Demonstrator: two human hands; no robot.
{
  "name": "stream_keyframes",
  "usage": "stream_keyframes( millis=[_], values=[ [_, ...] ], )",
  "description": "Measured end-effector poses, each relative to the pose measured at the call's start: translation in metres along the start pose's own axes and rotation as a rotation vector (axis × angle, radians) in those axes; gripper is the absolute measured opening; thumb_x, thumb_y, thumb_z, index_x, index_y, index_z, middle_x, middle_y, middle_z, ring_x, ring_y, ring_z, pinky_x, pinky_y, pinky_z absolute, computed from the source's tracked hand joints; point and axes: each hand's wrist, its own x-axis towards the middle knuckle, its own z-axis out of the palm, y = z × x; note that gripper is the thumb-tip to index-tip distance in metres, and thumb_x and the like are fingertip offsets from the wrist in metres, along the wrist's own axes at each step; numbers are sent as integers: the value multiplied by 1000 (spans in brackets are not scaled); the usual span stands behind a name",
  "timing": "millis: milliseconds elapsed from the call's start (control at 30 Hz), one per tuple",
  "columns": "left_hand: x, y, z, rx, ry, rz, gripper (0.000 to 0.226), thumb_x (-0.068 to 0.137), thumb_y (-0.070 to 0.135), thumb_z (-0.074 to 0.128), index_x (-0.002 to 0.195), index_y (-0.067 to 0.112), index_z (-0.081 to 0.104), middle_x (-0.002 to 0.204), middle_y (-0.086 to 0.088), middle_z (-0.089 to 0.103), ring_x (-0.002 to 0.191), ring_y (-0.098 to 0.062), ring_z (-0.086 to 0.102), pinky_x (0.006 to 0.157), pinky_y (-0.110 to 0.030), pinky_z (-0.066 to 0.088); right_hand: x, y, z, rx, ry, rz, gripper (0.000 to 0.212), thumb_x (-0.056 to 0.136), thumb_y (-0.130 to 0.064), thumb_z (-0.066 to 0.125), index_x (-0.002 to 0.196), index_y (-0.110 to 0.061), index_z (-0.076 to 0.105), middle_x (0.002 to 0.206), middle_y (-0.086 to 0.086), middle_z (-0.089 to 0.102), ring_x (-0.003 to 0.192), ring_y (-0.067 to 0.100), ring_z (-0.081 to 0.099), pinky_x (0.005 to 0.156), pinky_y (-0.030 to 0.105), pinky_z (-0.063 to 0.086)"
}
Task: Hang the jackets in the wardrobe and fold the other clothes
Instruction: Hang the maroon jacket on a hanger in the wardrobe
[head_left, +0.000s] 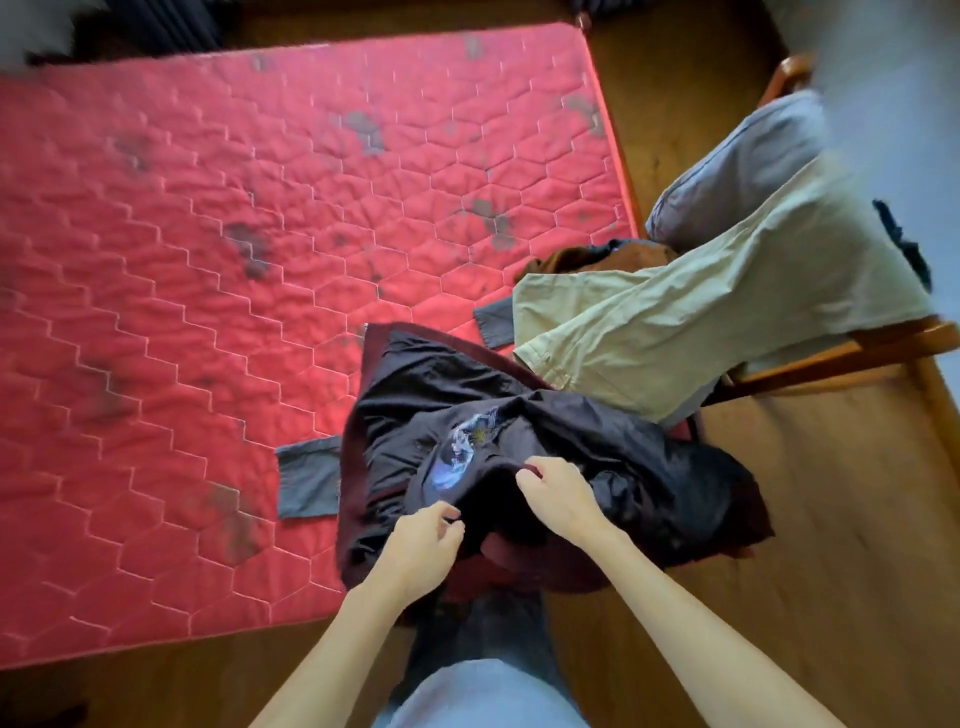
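A dark jacket (524, 436) with black lining, maroon trim and a blue-white printed patch lies bunched at the near right corner of the red mattress (218, 270). My left hand (423, 545) pinches the jacket's near edge. My right hand (558, 496) grips a fold of the lining just right of the patch. A grey garment (306, 480) sticks out from under the jacket on the left. Beige trousers (691, 306) drape from a wooden chair (852, 353) onto the mattress corner. A brown garment (602, 257) lies behind them.
A pale blue garment (743, 166) lies on the chair behind the trousers. Wooden floor (810, 519) surrounds the mattress. My jeans-clad leg (483, 686) shows at the bottom. Dark items sit at the top left beyond the mattress.
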Motion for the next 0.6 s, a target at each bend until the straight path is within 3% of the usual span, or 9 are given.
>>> stream_keyframes(
  millis=[100, 200, 300, 367, 433, 467, 533, 600],
  values=[
    [-30, 13, -30, -220, 2, 4, 38, 101, 47, 48, 103, 15, 71, 94, 0, 76, 91, -18, 72, 92, -32, 51, -29, -63, -23, 237, 136, -81, 21, 78, -26, 45, 59, -19, 38, 57, -3, 37, 56, 12, 31, 56, 34, 25],
    [-54, 32, -72, -424, 39, -17, 59, 94, 68, 43, 96, 17, 73, 95, 2, 76, 89, -17, 72, 96, -39, 53, -58, -120, -39, 488, 213, -142, 18, 84, -17, 50, 67, -13, 53, 67, 3, 47, 65, 11, 41, 63, 33, 31],
    [-86, 50, -113, -653, -10, 118, 74, 75, 87, 50, 121, 32, 70, 121, 13, 71, 114, -9, 64, 106, -36, 48, -84, -158, -47, 677, 200, -156, 14, 82, -18, 52, 70, -13, 58, 75, 5, 56, 78, 20, 54, 76, 36, 43],
    [-109, 59, -135, -682, 20, 270, 63, 75, 75, 65, 125, 35, 66, 123, 15, 70, 117, -6, 64, 104, -30, 48, -100, -180, -52, 778, 184, -147, 15, 75, -24, 55, 65, -19, 65, 84, 8, 63, 91, 33, 61, 88, 46, 49],
    [-128, 65, -152, -676, 127, 389, 41, 78, 53, 78, 114, 35, 70, 108, 15, 76, 105, -6, 70, 90, -23, 53, -116, -201, -58, 862, 201, -193, 18, 77, -23, 57, 62, -24, 67, 89, 8, 65, 97, 31, 63, 91, 47, 49],
    [-137, 67, -160, -673, 209, 420, 38, 76, 48, 82, 110, 35, 70, 102, 16, 77, 100, -7, 72, 85, -22, 54, -123, -211, -62, 915, 196, -232, 21, 82, -17, 56, 63, -22, 65, 85, 7, 64, 89, 26, 63, 84, 43, 51],
    [-149, 70, -173, -639, 413, 437, 50, 68, 53, 86, 110, 35, 67, 99, 14, 76, 95, -4, 71, 83, -25, 56, -136, -227, -69, 1024, 139, -339, 22, 87, -4, 52, 69, -13, 60, 71, 5, 64, 70, 19, 63, 65, 33, 50],
    [-160, 70, -185, -589, 658, 445, 58, 65, 57, 86, 111, 32, 62, 97, 14, 73, 89, 1, 69, 80, -25, 56, -147, -242, -74, 1092, 63, -434, 17, 86, 2, 50, 78, -7, 61, 71, 7, 67, 67, 20, 65, 64, 30, 52]
  ],
)
